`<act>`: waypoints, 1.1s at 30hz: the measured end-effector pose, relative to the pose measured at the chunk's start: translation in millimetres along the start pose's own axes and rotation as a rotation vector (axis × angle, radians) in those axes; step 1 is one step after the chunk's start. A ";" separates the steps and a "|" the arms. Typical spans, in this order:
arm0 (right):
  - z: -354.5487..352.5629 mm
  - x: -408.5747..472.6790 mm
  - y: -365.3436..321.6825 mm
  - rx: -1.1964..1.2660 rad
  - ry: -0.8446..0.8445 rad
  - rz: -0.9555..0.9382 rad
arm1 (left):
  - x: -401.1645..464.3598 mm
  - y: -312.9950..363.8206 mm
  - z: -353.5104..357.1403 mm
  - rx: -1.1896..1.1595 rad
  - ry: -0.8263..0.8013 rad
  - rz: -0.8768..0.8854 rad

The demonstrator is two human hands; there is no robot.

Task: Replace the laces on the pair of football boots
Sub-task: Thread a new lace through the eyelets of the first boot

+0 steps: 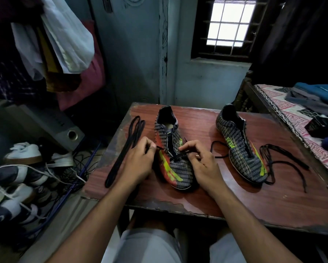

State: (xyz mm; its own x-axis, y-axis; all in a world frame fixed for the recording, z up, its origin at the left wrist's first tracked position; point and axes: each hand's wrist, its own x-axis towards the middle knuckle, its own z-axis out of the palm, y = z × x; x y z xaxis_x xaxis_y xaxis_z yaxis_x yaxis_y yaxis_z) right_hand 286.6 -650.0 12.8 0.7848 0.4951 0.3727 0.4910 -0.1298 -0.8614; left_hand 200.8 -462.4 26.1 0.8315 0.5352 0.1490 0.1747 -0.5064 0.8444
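Two dark patterned football boots with yellow and red marks stand on a reddish wooden table [235, 202]. The near boot [175, 162] is between my hands, toe toward me. A black lace [175, 157] is threaded through its lowest eyelets. My left hand [138, 162] pinches the lace's left end beside the boot. My right hand [203, 162] pinches the right end above the boot's right side. The second boot [240, 149] stands to the right, with a loose black lace [280, 160] draped around its toe. A folded bundle of black laces [125, 149] lies left of my left hand.
Left of the table, the floor holds a pile of shoes [19, 179], tangled cables and a speaker [64, 130]. Clothes hang at the upper left. A bed [295, 118] with a patterned cover and a black box stands right of the table. My knees are under the near edge.
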 end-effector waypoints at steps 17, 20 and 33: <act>1.6 -2.6 -5.6 -0.150 -0.048 -0.060 | 5.0 8.5 2.3 -0.800 0.216 -0.357; 2.8 -2.0 -4.9 -0.164 -0.050 -0.084 | 6.2 10.8 4.7 -0.768 0.228 -0.325; -2.6 8.9 -11.7 -0.388 -0.188 -0.190 | 4.8 -1.7 -8.4 -0.008 0.025 0.177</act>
State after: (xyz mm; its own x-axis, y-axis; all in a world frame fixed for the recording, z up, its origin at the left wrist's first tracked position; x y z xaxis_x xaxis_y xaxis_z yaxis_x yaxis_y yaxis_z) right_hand 288.8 -646.3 27.1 0.6030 0.6833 0.4116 0.7524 -0.3155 -0.5783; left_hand 200.0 -453.3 29.7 0.8354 0.4547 0.3088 0.0220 -0.5890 0.8078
